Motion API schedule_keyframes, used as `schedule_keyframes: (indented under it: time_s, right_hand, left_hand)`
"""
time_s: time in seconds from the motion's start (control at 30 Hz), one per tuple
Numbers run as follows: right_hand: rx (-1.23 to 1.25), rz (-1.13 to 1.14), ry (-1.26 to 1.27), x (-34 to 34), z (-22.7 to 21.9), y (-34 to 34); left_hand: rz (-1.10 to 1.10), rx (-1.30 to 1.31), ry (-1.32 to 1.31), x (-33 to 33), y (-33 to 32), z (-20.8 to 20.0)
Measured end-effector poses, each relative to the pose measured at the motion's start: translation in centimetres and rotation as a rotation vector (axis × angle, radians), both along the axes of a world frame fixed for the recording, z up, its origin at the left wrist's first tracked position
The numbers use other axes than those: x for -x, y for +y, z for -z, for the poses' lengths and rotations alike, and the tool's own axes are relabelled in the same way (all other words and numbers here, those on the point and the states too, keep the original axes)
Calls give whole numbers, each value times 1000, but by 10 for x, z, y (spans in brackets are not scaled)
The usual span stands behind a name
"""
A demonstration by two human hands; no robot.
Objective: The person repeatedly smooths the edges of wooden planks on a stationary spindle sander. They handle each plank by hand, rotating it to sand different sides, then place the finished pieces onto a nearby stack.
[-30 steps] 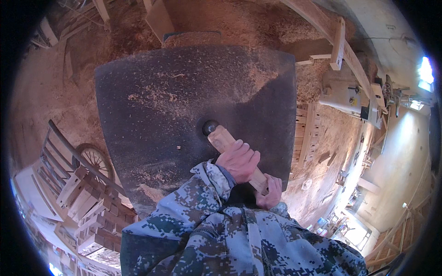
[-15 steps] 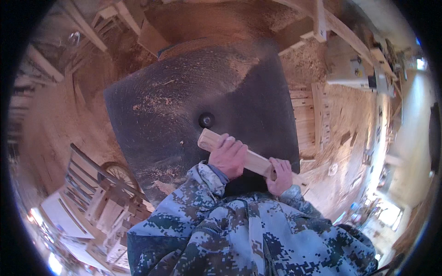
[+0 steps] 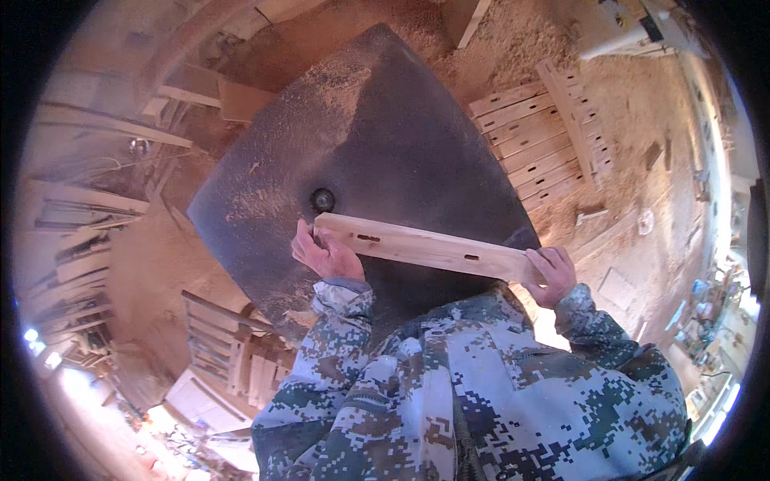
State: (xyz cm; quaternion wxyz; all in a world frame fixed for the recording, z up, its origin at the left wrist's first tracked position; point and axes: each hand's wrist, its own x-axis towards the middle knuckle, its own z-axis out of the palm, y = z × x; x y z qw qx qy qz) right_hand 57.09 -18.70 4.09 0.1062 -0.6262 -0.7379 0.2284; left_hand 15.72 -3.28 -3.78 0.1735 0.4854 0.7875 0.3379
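Observation:
A pale wooden board (image 3: 425, 247) with a few dark slots cut in its face lies across in front of me, over the near part of a dark machine table (image 3: 417, 136). At the board's left end, my left hand (image 3: 327, 255) grips it with the fingers around the edge. My right hand (image 3: 552, 274) is closed on the other end, near the table's right corner. Just beyond the left end stands a round dark cutter spindle (image 3: 322, 200), rising from the tabletop. Whether the board touches it I cannot tell. Sawdust is scattered over the table's left half.
To the right, several slotted boards (image 3: 533, 148) lie side by side on the sawdusty floor, with one plank across them. A slatted wooden cart (image 3: 220, 337) stands at the lower left. Stacked timber (image 3: 80, 272) lines the far left.
The board has turned so its slotted face shows, and its full length is now visible. My hands have moved apart to its two ends. The view has rotated around the table.

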Motion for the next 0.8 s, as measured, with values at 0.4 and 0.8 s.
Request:
schedule_keyframes:
  time_s: [0.4, 0.8]
  right_hand:
    - [-95, -2, 128, 28, 0, -5]
    - [-53, 3, 124, 35, -10, 2]
  left_hand:
    - [-287, -62, -10, 4, 8, 8]
    - [-217, -189, -94, 13, 8, 15]
